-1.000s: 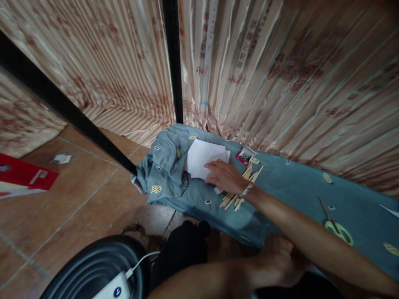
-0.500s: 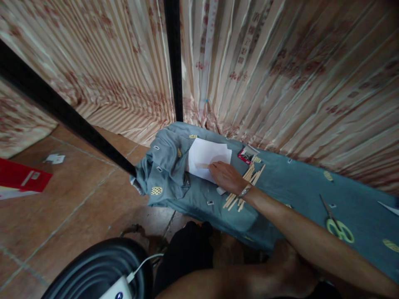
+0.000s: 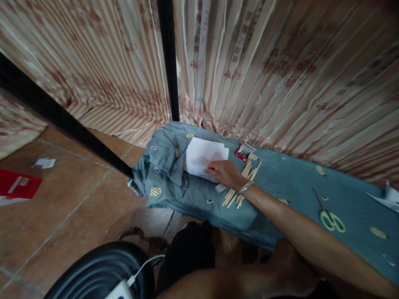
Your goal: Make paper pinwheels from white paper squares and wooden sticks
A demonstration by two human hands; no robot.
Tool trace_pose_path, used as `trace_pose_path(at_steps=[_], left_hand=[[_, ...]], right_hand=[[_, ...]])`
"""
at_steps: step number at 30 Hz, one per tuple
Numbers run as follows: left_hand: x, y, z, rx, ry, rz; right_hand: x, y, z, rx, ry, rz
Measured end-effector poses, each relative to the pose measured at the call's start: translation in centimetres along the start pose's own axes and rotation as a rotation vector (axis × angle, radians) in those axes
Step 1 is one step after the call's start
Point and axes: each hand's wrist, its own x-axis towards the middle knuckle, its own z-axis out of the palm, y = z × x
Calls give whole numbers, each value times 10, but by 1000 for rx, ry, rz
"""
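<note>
My right hand [image 3: 225, 172], a band at its wrist, is over the near right part of a small stack of white paper [image 3: 199, 151]. Its thumb and fingers are pinched together at the paper. How many sheets lie between them is hidden. Beneath the wrist, several thin wooden sticks [image 3: 232, 197] lie in a loose bundle, with a small pale piece [image 3: 220, 188] beside them. An open red box [image 3: 243, 153] with small dark contents sits behind the sticks. Low in the view, my left hand [image 3: 291, 265] is in deep shadow by my right forearm; its fingers cannot be made out.
Everything lies on a long surface under a blue-grey cloth [image 3: 280, 182], bunched at the left. Scissors with light green handles [image 3: 332, 221] and white paper lie at right. Dark posts [image 3: 170, 62], striped curtains, a black round stool [image 3: 102, 265] and a red packet [image 3: 20, 185] surround it.
The view has shifted slightly, so things appear a little further left. My right hand stays at the paper, its fingers now more curled and tilted upright.
</note>
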Motion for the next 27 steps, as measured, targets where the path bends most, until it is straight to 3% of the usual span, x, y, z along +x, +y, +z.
trace_pose_path(at_steps=[4,8,11,15,20,23,27], left_hand=[[0,-12,6,40,-35,-10],[-3,-24,10,147,-66,-70],[-5,-19,6,248,-69,-119],[-5,-1,-6,352,-67,-94],[2,11,-16,331,-7,-46],[12,14,-24,234,81,13],[30,21,-49,-32,337,11]], right_hand=[[0,14,-3,386,154,84],[-15,38,-23,987,384,296],[-42,59,-41,1272,597,402],[-92,86,-51,1419,864,498],[-154,101,-46,1363,1147,535],[-185,94,-43,1056,1262,540],[-216,77,-29,377,1050,425]])
